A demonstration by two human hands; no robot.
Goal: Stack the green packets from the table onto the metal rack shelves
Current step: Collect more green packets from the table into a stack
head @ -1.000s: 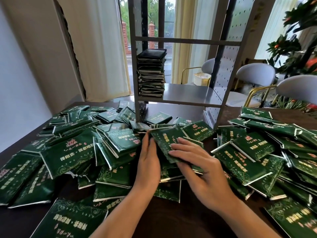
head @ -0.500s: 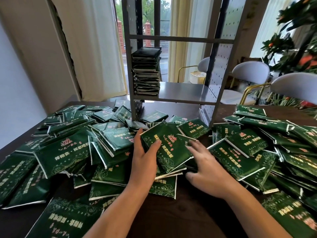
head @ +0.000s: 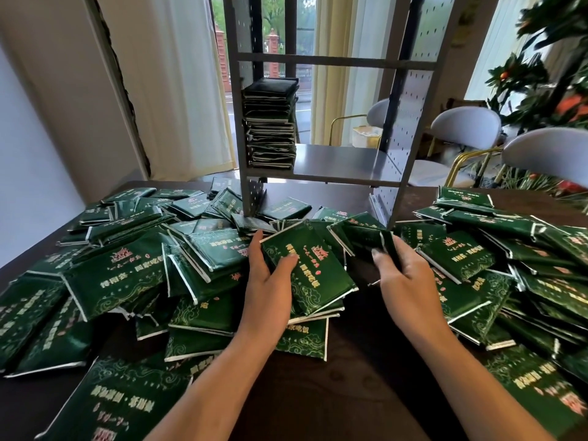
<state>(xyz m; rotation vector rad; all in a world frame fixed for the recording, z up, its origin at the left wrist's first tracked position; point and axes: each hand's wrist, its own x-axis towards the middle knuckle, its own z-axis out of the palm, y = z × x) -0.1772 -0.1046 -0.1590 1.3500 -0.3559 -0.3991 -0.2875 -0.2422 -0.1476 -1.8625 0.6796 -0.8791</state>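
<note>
Left hand: the left hand (head: 270,281), at centre frame, grips a small bundle of green packets (head: 310,268), thumb on the top face and fingers along the left edge.
Right hand: the right hand (head: 404,275), just right of centre, pinches another packet (head: 366,238) that is blurred and tipped up off the heap.
Step in hand: gathering a handful from the middle of the pile, I'd judge, before carrying it to the rack.
Loose packets: heaps cover the dark table (head: 318,393) across the left, centre and right of the frame, many overlapping.
Rack: the metal rack (head: 334,63) stands on the table at upper centre.
Done so far: one tall stack of packets (head: 270,124) sits at the left end of the lower shelf (head: 343,160), reaching close under the crossbar above.
Left to do: most of it, by the look of things; the rest of that shelf is bare and far more packets lie on the table than on the rack.
</note>
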